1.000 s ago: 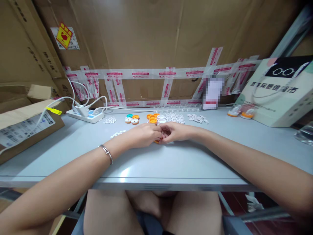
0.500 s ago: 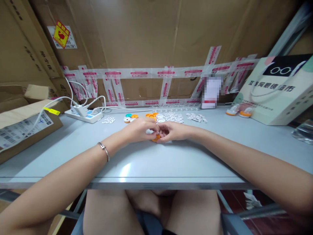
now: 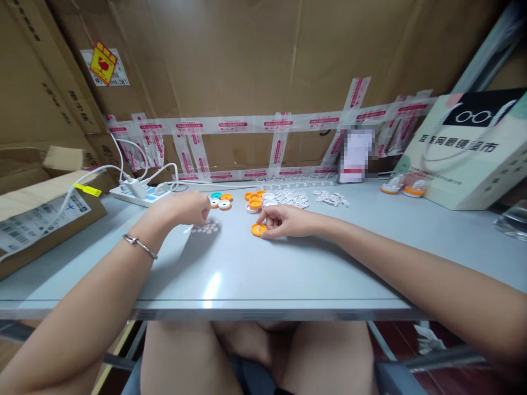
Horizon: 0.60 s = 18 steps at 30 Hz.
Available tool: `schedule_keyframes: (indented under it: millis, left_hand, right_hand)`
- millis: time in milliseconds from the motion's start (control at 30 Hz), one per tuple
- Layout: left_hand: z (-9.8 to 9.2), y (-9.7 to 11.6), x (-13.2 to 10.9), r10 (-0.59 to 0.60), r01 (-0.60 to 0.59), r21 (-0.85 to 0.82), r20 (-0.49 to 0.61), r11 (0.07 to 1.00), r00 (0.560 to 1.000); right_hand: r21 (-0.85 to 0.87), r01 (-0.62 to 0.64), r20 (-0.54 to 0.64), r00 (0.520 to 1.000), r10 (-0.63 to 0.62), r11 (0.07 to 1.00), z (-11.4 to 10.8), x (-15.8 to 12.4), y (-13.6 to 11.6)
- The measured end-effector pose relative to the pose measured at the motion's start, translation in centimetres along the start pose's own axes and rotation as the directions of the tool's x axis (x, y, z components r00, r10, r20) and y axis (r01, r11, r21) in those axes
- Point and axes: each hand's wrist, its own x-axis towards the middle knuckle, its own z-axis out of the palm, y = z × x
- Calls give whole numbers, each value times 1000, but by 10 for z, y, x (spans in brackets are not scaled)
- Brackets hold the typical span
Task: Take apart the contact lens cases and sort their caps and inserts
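Note:
My right hand (image 3: 286, 220) pinches the rim of an orange round cap (image 3: 258, 230) that lies flat on the table. A small white piece stands at the cap's centre. Out to the left, my left hand (image 3: 188, 207) is closed, knuckles up, over a scatter of small white discs (image 3: 205, 226). Its fingertips point down and are hidden, so whatever they hold does not show. Between the hands and farther back are round orange, white and green parts (image 3: 224, 204). More orange caps (image 3: 254, 203) sit just beyond my right hand, beside a pile of white rings (image 3: 292, 198).
Small white parts (image 3: 330, 198) and a row of clear cups (image 3: 296, 181) lie at the back, near a phone (image 3: 356, 156). A power strip (image 3: 135, 190) and a cardboard box (image 3: 49, 211) are left. Finished-looking capped pieces (image 3: 413, 190) and a paper bag (image 3: 461, 153) stand right.
My left hand has left the orange cap and moved left to the small white discs. My right hand stays at the cap, whose top now shows with the white piece in it.

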Motion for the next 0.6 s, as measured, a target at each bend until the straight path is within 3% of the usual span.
schedule_keyframes:
  millis: [100, 167, 300, 367, 600]
  left_hand:
    - [0, 7, 0, 41, -42, -23, -30, 999, 999]
    - [0, 14, 1, 130, -135, -26, -161, 990, 978]
    - [4, 40, 4, 385, -424, -1, -416, 906, 824]
    - [10, 53, 7, 447, -481, 43, -445, 876, 776]
    - [30, 67, 20, 565, -464, 325, -415, 824, 713]
  right_hand:
    - [8, -12, -9, 1000, 12, 1000, 1, 0, -1]
    - [15, -19, -16, 1000, 19, 1000, 2, 1, -2]
    - [23, -15, -27, 1000, 15, 1000, 3, 2, -1]
    - [20, -6, -30, 1000, 7, 1000, 3, 3, -1]
    - [2, 25, -19, 1000, -25, 1000, 2, 2, -3]
